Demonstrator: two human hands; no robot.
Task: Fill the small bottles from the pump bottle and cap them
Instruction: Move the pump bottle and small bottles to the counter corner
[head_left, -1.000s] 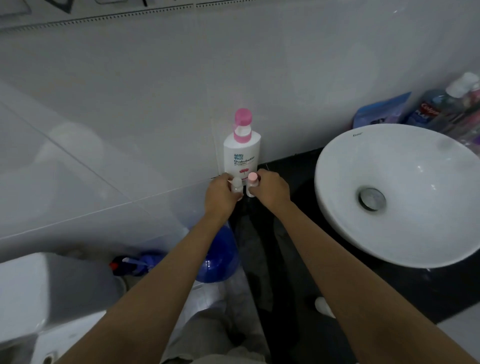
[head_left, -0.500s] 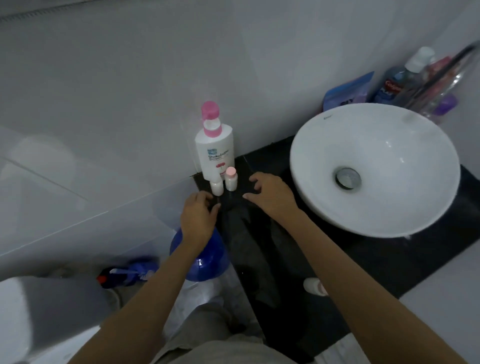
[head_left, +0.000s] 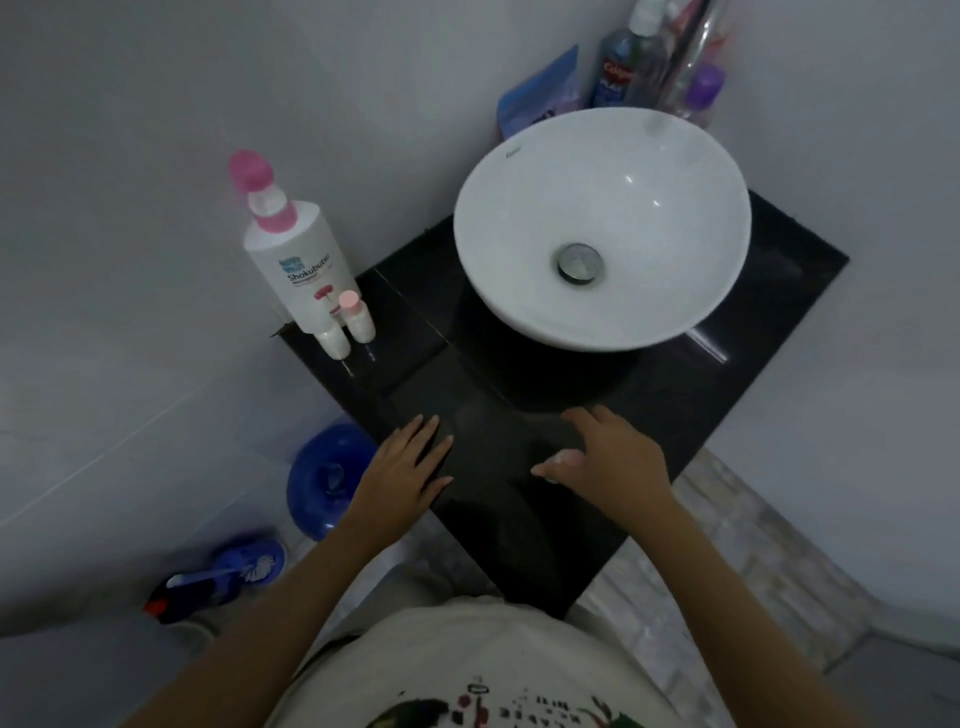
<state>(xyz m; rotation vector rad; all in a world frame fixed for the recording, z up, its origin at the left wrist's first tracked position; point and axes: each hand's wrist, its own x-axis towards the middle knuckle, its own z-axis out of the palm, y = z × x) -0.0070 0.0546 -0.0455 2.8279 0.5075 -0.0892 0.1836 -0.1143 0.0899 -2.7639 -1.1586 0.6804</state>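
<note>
My left hand (head_left: 402, 467) and right hand (head_left: 608, 460) lay spread, empty, on the black counter (head_left: 727, 374); two small white bottles (head_left: 345, 325) stood beyond, touching the white pink-topped pump bottle (head_left: 296, 260).

Left hand (head_left: 402, 475): palm down, fingers straight and slightly spread, holding nothing. Right hand (head_left: 610, 460): palm down, fingers relaxed and splayed, thumb pointing toward the left hand, holding nothing. Both bare forearms extend forward from the torso, hands apart.
</note>
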